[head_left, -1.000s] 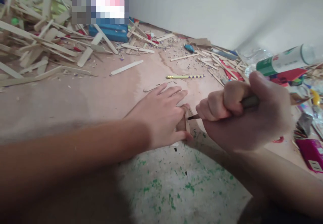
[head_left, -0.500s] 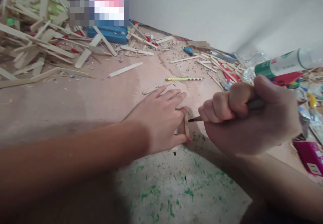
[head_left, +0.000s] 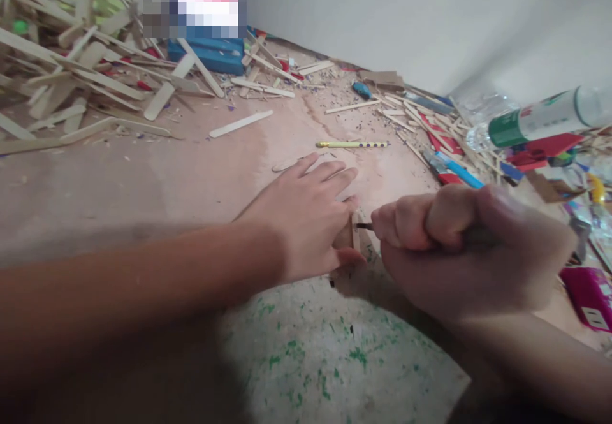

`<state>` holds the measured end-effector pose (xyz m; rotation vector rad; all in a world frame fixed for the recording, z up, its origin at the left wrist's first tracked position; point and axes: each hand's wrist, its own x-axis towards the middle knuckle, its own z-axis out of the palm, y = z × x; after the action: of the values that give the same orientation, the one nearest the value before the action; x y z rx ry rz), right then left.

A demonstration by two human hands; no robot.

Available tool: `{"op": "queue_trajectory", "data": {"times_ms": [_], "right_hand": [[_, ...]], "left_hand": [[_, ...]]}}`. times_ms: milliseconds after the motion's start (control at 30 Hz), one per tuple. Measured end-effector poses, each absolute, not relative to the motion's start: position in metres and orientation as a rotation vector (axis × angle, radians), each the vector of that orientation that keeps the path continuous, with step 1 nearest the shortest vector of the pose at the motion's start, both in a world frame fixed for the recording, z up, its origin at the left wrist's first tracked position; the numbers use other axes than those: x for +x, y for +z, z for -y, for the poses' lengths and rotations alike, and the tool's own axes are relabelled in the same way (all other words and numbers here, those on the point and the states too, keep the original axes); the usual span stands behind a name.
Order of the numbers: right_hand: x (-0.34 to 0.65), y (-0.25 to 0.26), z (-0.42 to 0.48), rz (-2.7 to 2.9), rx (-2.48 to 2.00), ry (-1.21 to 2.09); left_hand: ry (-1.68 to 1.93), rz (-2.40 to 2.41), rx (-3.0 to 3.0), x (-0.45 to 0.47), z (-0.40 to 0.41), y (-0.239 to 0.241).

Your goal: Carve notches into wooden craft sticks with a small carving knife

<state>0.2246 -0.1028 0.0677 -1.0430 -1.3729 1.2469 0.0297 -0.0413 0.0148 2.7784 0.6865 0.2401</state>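
My left hand (head_left: pixel 310 220) lies palm down over a small wooden piece (head_left: pixel 356 236). Its thumb and index finger grip that piece at either end, while the other fingers stretch out across the tabletop. Wrapped in a fist, my right hand (head_left: pixel 459 245) holds a slim tool (head_left: pixel 366 226) with a narrow dark tip. The tip touches the edge of the wooden piece or is very close to it. Most of the tool is hidden by my fingers, so its exact kind cannot be told. Beyond my left fingertips rests a craft stick (head_left: pixel 285 164).
A yellow pencil (head_left: pixel 354 145) and a loose craft stick (head_left: pixel 241 124) lie ahead. Piled sticks (head_left: pixel 71 67) fill the far left, beside a blue box (head_left: pixel 210 57). To the right are a plastic bottle (head_left: pixel 535 118), a blue cutter (head_left: pixel 459 169) and a magenta case (head_left: pixel 586 296).
My right fist has moved slightly down and rolled, bringing the blue cutter behind it into view. Less of the tool shows now. My left hand stays on the wooden piece.
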Motion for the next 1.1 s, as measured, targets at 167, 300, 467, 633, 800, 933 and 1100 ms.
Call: {"op": "queue_trajectory", "data": {"times_ms": [167, 300, 467, 633, 800, 933, 1100], "right_hand": [[0.222, 0.064, 0.095, 1.313, -0.974, 1.18], [0.219, 0.066, 0.093, 1.311, -0.913, 1.187], [0.214, 0.065, 0.102, 1.264, -1.008, 1.127], [0.221, 0.063, 0.104, 1.331, -0.946, 1.18], [0.215, 0.064, 0.107, 1.158, -1.04, 1.153], [0.21, 0.063, 0.11, 1.138, -1.052, 1.112], [0.209, 0.062, 0.115, 1.152, -1.061, 1.088]], "left_hand": [[0.167, -0.703, 2.753, 0.029, 0.041, 0.025], [0.161, -0.712, 2.731, 0.03, 0.042, 0.026], [0.198, -0.713, 2.712, 0.031, 0.041, 0.025], [0.2, -0.712, 2.708, 0.032, 0.04, 0.024], [0.218, -0.708, 2.701, 0.031, 0.041, 0.023], [0.215, -0.709, 2.708, 0.031, 0.041, 0.022], [0.206, -0.704, 2.699, 0.029, 0.041, 0.022]]}}
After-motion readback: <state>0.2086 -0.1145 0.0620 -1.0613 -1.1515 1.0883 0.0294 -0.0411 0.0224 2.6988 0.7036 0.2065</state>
